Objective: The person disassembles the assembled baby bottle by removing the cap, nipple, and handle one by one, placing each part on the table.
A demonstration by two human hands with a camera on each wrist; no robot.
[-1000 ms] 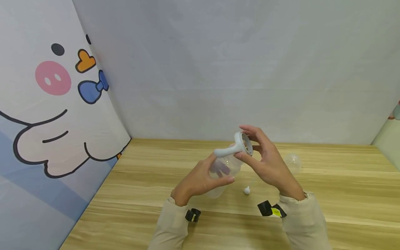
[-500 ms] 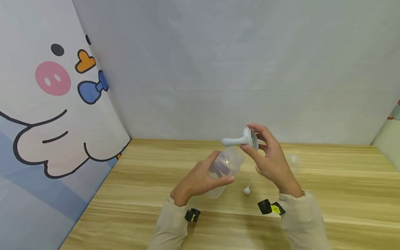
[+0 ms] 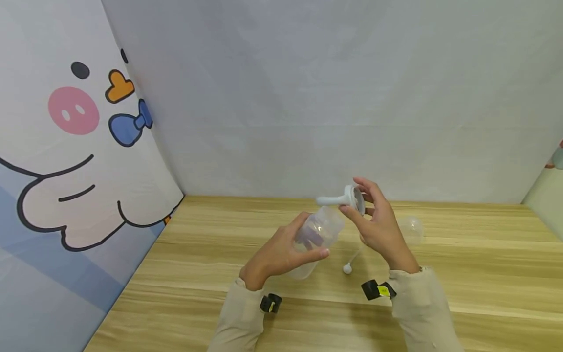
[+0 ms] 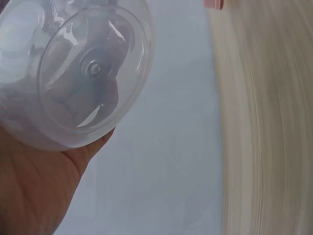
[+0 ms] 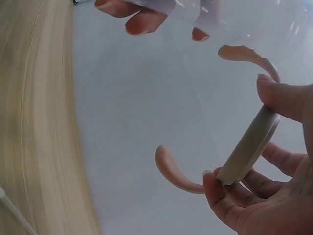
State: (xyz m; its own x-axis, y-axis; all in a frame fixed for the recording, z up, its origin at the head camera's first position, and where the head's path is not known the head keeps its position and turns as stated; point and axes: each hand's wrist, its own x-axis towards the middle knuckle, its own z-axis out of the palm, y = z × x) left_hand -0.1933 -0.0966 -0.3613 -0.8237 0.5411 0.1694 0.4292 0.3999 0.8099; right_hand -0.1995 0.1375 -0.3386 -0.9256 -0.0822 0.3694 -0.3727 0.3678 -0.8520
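Observation:
My left hand (image 3: 277, 252) grips a clear baby bottle (image 3: 329, 226), tilted with its neck up and to the right. The round base of the bottle (image 4: 93, 93) fills the upper left of the left wrist view. My right hand (image 3: 381, 227) pinches a pale handle ring (image 3: 349, 196) between thumb and fingers, just above and right of the bottle's neck and apart from it. Two curved handles stick out from the ring (image 5: 249, 144) in the right wrist view. Below the right hand, a thin straw with a white weighted ball (image 3: 347, 268) lies on the table.
A clear dome cap (image 3: 413, 230) stands on the wood-grain table (image 3: 475, 274), right of my right wrist and partly behind it. The grey-white cloth (image 3: 334, 98) rises behind the table's far edge. A cartoon-printed cloth (image 3: 53, 156) hangs at the left.
My right hand has moved right with the handle ring, from over the bottle's neck to beside it. The ring has turned slightly. My left hand and the bottle have stayed in place.

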